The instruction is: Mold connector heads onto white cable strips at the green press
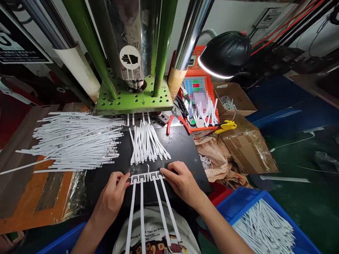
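Note:
A white moulded plastic frame (pixel 147 178) with several long flat white strips (pixel 142 211) hanging from it is held just over the front of the black table. My left hand (pixel 112 192) pinches its left end between thumb and fingers. At the other end, my right hand (pixel 182 181) grips it the same way. A thin curved white stub rises from the frame's middle. The strips trail down toward my lap. Just beyond the frame lies a fanned bunch of white strips (pixel 145 143) with thicker near ends.
A green press plate (pixel 135 97) stands ahead, with several strips poking out beneath it. A large strip pile (pixel 79 141) lies left. Red-handled pliers (pixel 178 121) rest near an orange control box (pixel 209 84) at right. A blue bin (pixel 238 201) of white strips sits lower right.

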Available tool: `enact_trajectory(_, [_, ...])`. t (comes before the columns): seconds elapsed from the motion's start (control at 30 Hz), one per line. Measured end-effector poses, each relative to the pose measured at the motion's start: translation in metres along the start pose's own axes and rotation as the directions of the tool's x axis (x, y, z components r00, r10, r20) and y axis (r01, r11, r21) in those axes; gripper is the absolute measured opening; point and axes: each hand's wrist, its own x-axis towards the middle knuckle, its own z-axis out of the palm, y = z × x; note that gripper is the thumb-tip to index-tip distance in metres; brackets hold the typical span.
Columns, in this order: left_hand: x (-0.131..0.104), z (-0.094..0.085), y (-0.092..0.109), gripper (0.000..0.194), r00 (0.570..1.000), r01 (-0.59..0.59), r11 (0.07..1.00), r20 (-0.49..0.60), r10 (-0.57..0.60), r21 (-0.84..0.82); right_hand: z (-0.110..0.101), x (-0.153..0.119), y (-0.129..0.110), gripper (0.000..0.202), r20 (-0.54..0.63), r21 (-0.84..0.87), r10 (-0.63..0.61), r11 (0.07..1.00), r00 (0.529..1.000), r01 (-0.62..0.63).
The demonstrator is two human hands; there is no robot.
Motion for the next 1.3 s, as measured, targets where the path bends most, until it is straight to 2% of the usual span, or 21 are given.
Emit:
enact_trajectory(0.1, [0.002,-0.004,-0.002,0.025,0.995,0.033,0.997,0.100,-0.026,-0.066,-0.004,0.012,0.004,0.026,0.109,0.065,-0.073,0.996,0.991,0.067])
enact_trajectory(0.2, [0.009,-0.004,-0.005,0.026,0.988,0.033,0.995,0.155,-0.018,-0.093,0.011,0.045,0.004,0.027,0.158,0.109,-0.068,0.993,0.985,0.051])
enact_trajectory(0.3, [0.012,-0.003,-0.005,0.025,0.994,0.000,0.998,0.109,0.007,-0.061,0.027,0.083,0.005,0.027,0.052,0.130,0.046,0.990,0.998,-0.053])
enact_trajectory(0.4, [0.012,-0.003,-0.004,0.024,0.998,-0.024,0.999,0.066,0.025,-0.023,0.018,0.094,0.020,0.027,-0.170,0.188,0.222,0.964,0.960,-0.190])
enact_trajectory(0.47, [0.009,-0.002,-0.004,0.025,0.995,-0.016,0.999,0.098,0.020,-0.042,-0.002,0.074,0.041,0.026,-0.305,0.228,0.396,0.913,0.866,-0.338])
enact_trajectory(0.53, [0.006,0.000,-0.005,0.025,0.992,0.016,0.998,0.128,-0.008,-0.060,-0.026,0.040,0.069,0.027,-0.381,0.240,0.588,0.809,0.714,-0.537])
enact_trajectory(0.6, [0.003,0.003,-0.006,0.024,0.993,0.026,0.998,0.120,-0.020,-0.051,-0.050,-0.001,0.097,0.034,-0.421,0.171,0.728,0.649,0.541,-0.741])
enact_trajectory(0.63, [0.002,0.003,-0.007,0.024,0.993,0.021,0.999,0.114,-0.016,-0.043,-0.061,-0.019,0.109,0.036,-0.429,0.075,0.761,0.566,0.486,-0.821])
enact_trajectory(0.7, [0.000,0.002,-0.006,0.026,0.993,0.014,1.000,0.118,-0.010,-0.027,-0.076,-0.048,0.125,0.041,-0.422,-0.179,0.796,0.396,0.434,-0.900])
enact_trajectory(0.73, [0.000,0.000,-0.004,0.027,0.994,0.015,1.000,0.112,-0.012,-0.023,-0.079,-0.057,0.127,0.043,-0.416,-0.296,0.796,0.340,0.441,-0.893])
enact_trajectory(0.77, [0.000,-0.003,-0.001,0.028,0.995,0.021,1.000,0.097,-0.019,-0.020,-0.080,-0.062,0.125,0.043,-0.411,-0.376,0.778,0.330,0.475,-0.866])
enact_trajectory(0.8, [0.000,-0.006,0.002,0.029,0.998,0.024,0.999,0.066,-0.023,-0.023,-0.078,-0.062,0.118,0.042,-0.395,-0.413,0.741,0.384,0.543,-0.826])
enact_trajectory(0.87, [0.003,-0.012,0.010,0.033,1.000,-0.011,0.997,-0.027,0.009,-0.071,-0.065,-0.051,0.091,0.035,-0.304,-0.349,0.595,0.657,0.744,-0.668])
enact_trajectory(0.9, [0.005,-0.014,0.013,0.038,0.997,-0.050,0.991,-0.066,0.042,-0.122,-0.056,-0.042,0.072,0.031,-0.227,-0.246,0.484,0.811,0.845,-0.531])
enact_trajectory(0.93, [0.009,-0.015,0.017,0.043,0.992,-0.098,0.978,-0.092,0.083,-0.183,-0.045,-0.031,0.052,0.028,-0.145,-0.106,0.353,0.923,0.924,-0.370])
enact_trajectory(0.97, [0.012,-0.016,0.020,0.047,0.986,-0.149,0.958,-0.107,0.126,-0.244,-0.033,-0.020,0.031,0.028,-0.077,0.048,0.218,0.975,0.973,-0.215])
enact_trajectory(1.0, [0.016,-0.015,0.022,0.047,0.979,-0.195,0.935,-0.114,0.168,-0.295,-0.021,-0.010,0.011,0.029,-0.044,0.180,0.101,0.979,0.994,-0.091])
enact_trajectory(1.07, [0.023,-0.012,0.025,0.041,0.967,-0.252,0.899,-0.125,0.221,-0.359,-0.001,0.006,-0.023,0.032,-0.089,0.322,-0.036,0.944,0.995,0.063])
enact_trajectory(1.13, [0.028,-0.009,0.027,0.031,0.969,-0.242,0.887,-0.148,0.199,-0.393,0.010,0.015,-0.042,0.030,-0.170,0.387,-0.033,0.917,0.985,0.097])
enact_trajectory(1.2, [0.033,-0.007,0.030,0.021,0.981,-0.152,0.886,-0.172,0.083,-0.439,0.007,0.020,-0.042,0.023,-0.203,0.439,0.081,0.898,0.976,0.017])
enact_trajectory(1.3, [0.049,-0.006,0.030,0.019,0.977,0.094,0.866,-0.121,-0.175,-0.492,-0.011,0.033,-0.010,0.018,-0.060,0.430,0.280,0.874,0.958,-0.228])
